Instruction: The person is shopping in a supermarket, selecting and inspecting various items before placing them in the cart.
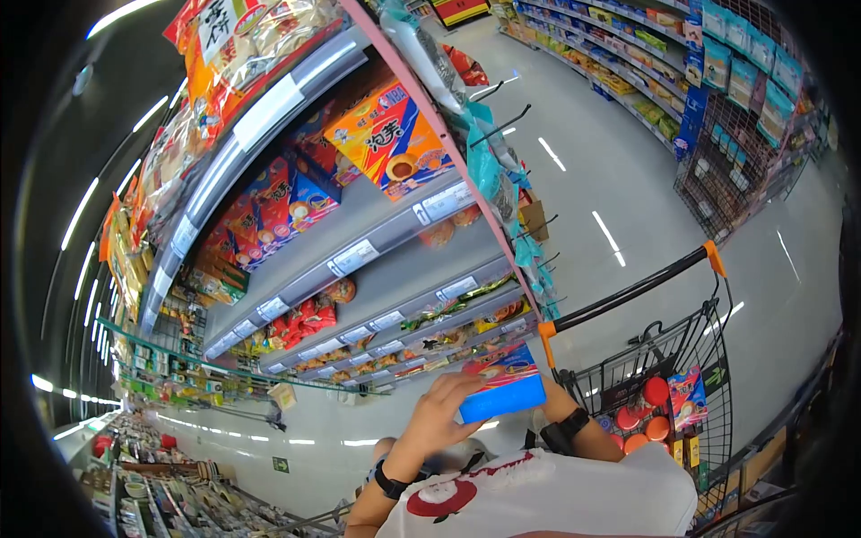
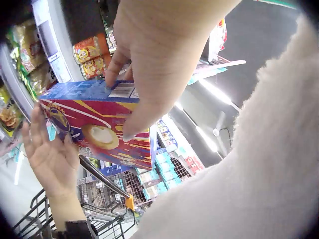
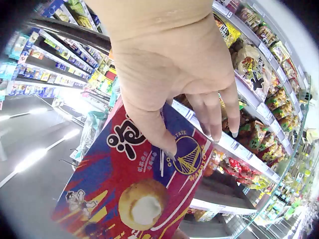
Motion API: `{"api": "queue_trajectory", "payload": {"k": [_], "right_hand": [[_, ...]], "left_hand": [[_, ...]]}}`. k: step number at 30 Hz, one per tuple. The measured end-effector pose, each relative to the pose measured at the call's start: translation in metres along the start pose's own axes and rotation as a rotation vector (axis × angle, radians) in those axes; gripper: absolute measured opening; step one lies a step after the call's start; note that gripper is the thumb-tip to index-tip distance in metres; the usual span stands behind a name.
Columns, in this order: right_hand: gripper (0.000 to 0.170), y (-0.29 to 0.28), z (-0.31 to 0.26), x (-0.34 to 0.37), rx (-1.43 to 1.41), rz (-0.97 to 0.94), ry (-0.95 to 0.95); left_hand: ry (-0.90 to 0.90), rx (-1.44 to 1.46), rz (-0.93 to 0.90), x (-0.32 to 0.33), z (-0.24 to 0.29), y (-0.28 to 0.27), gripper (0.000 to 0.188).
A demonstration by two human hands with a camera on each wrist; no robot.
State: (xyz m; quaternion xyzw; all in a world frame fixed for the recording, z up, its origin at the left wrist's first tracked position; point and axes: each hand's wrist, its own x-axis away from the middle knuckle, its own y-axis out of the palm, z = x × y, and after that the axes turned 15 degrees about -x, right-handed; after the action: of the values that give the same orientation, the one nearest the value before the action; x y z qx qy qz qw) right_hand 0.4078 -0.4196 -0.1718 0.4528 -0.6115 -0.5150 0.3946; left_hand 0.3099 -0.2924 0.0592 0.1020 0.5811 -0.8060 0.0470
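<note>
A red and blue box of cream puffs point(image 1: 502, 394), printed with a cream-filled puff and a team logo, is held up before the chest. My left hand point(image 2: 154, 55) grips it, thumb on the printed face and fingers on the blue barcode side. My right hand point(image 2: 52, 159) is at the opposite end, by the logo. Its fingers are fairly straight along the short edge and its thumb point(image 3: 162, 139) lies over the face. In the head view the box hides most of that hand. Similar boxes point(image 1: 282, 202) stand on the shelf in front.
A shopping cart point(image 1: 646, 359) stands at the right, with several red-lidded jars point(image 1: 656, 391) and a similar box point(image 1: 688, 394) inside. Shelves point(image 1: 395, 224) of packaged snacks rise ahead and left. Metal hooks point(image 1: 502, 125) stick out from the shelf end. A wire rack point(image 1: 731, 161) stands across the aisle.
</note>
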Motion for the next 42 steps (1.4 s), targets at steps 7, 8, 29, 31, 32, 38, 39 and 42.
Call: {"api": "queue_trajectory", "payload": {"k": [7, 8, 29, 31, 32, 38, 39, 42], "right_hand": [[0.062, 0.035, 0.007, -0.001, 0.074, -0.052, -0.094], [0.062, 0.038, 0.004, 0.001, 0.081, -0.049, -0.137], [0.073, 0.145, 0.059, -0.07, 0.499, 0.183, -0.515], [0.069, 0.162, 0.073, -0.094, 0.805, 0.128, -0.674], [0.068, 0.174, 0.082, -0.101, 0.83, 0.122, -0.704], [0.057, 0.25, 0.088, -0.115, 1.347, -0.044, -1.069], [0.054, 0.263, 0.083, -0.114, 1.491, -0.065, -1.142], [0.049, 0.291, 0.065, -0.117, 1.735, -0.217, -1.347]], "left_hand": [[-0.055, 0.071, 0.085, 0.03, -0.004, -0.011, 0.049], [-0.044, 0.084, 0.096, 0.028, -0.007, -0.01, 0.049], [-0.016, 0.069, 0.37, 0.106, -0.14, -0.075, 0.088], [-0.043, -0.001, 0.415, 0.116, -0.151, -0.098, 0.074], [-0.036, -0.027, 0.415, 0.12, -0.158, -0.105, 0.069], [-0.006, -0.17, 0.529, 0.111, -0.183, -0.131, 0.059], [0.029, -0.201, 0.575, 0.104, -0.188, -0.133, 0.058], [0.078, -0.229, 0.774, 0.072, -0.188, -0.143, 0.055]]}}
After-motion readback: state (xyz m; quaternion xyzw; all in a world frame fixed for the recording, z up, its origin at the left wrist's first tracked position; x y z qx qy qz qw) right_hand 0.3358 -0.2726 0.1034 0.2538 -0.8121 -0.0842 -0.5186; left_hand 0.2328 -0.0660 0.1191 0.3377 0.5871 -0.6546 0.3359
